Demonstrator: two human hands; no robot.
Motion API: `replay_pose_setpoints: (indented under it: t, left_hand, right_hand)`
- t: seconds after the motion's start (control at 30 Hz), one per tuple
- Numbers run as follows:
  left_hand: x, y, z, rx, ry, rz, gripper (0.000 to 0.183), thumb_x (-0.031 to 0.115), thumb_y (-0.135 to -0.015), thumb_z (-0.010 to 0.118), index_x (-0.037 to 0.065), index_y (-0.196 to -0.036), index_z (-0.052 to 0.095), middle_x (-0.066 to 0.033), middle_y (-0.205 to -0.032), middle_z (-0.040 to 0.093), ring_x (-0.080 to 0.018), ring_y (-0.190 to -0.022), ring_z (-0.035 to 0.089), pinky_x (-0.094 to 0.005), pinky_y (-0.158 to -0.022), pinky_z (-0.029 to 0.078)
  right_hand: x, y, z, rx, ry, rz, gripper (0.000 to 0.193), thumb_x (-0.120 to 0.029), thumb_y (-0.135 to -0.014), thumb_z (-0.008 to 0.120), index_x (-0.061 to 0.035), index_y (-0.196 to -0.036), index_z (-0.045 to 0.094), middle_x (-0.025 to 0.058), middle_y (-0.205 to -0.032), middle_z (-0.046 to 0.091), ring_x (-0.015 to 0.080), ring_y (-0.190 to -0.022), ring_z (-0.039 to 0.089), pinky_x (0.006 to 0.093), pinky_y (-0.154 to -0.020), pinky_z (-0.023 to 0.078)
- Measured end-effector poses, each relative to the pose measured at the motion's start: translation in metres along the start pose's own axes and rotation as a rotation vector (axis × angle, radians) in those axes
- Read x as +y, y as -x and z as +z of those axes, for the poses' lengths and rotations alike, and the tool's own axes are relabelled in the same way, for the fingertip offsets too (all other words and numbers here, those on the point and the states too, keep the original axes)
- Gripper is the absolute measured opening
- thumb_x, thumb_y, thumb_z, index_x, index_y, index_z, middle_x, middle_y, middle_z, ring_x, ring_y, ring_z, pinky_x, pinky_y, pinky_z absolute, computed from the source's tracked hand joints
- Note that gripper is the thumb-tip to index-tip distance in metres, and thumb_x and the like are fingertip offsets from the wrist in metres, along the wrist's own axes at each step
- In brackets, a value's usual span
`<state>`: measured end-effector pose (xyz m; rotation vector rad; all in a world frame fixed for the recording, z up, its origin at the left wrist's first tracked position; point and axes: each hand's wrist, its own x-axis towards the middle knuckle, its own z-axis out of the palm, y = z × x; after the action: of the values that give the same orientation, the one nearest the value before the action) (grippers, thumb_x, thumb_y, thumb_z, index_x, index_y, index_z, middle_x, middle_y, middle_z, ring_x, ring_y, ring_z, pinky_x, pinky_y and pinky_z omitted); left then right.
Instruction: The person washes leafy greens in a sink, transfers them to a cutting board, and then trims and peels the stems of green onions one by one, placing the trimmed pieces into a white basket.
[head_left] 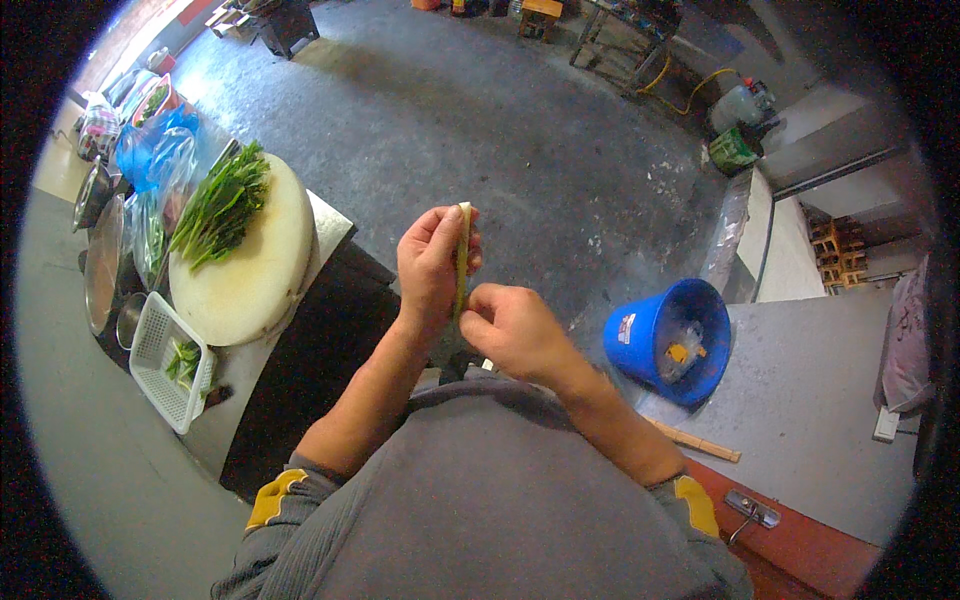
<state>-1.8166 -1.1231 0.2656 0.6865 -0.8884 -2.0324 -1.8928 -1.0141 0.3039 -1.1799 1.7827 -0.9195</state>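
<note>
Upright in front of my body is a slim green vegetable stalk (463, 250) with a pale cut top end. My left hand (430, 262) is closed around its upper part, the thumb pressed along it near the top. Lower down, my right hand (512, 328) pinches at the stalk's bottom end; its fingertips are partly hidden behind the hand. To the left, a bunch of leafy greens (225, 205) lies on a thick round cutting board (285, 275). Beside the board, a white plastic basket (195, 408) holds several short green pieces (182, 362).
A blue bucket (625, 335) with plastic rubbish inside stands on the floor to my right. Plastic bags (165, 150) and metal bowls (92, 195) crowd the counter's far left. A gas cylinder (738, 108) and a green container (733, 150) sit at the far right.
</note>
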Motion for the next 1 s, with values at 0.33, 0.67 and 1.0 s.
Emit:
replay_pose_setpoints:
  t: [0.33, 0.67, 1.0]
  left_hand:
    - [-0.006, -0.007, -0.001, -0.005, -0.084, 0.11, 0.022, 0.021, -0.095, 0.056, 0.002, -0.089, 0.063, 0.0008, -0.061, 0.052, -0.0066, -0.047, 0.043, -0.0217, -0.042, 0.033]
    - [-0.016, -0.004, -0.007, -0.048, -0.163, 0.036, 0.024, 0.023, -0.096, 0.054, 0.001, -0.091, 0.064, 0.0015, -0.062, 0.052, -0.0061, -0.048, 0.044, -0.0208, -0.042, 0.033]
    - [-0.012, 0.009, -0.004, -0.1, 0.19, -0.231, 0.027, 0.027, -0.097, 0.051, 0.001, -0.097, 0.06, -0.0018, -0.065, 0.055, -0.0099, -0.048, 0.047, -0.0212, -0.042, 0.037]
  right_hand:
    - [0.014, -0.005, 0.025, 0.268, 0.076, -0.129, 0.016, -0.013, -0.073, 0.063, 0.0033, -0.072, 0.059, 0.0217, -0.068, 0.062, 0.0344, -0.059, 0.062, 0.0404, -0.056, 0.048]
    - [0.013, -0.006, 0.012, 0.346, 0.078, -0.228, 0.014, -0.014, -0.073, 0.062, -0.0018, -0.069, 0.059, 0.0195, -0.064, 0.061, 0.0364, -0.059, 0.062, 0.0444, -0.056, 0.05]
    - [0.007, -0.013, -0.017, 0.415, -0.325, -0.261, 0.007, -0.004, -0.083, 0.057, -0.001, -0.078, 0.06, -0.0022, -0.068, 0.054, 0.0041, -0.062, 0.047, 0.022, -0.054, 0.04]
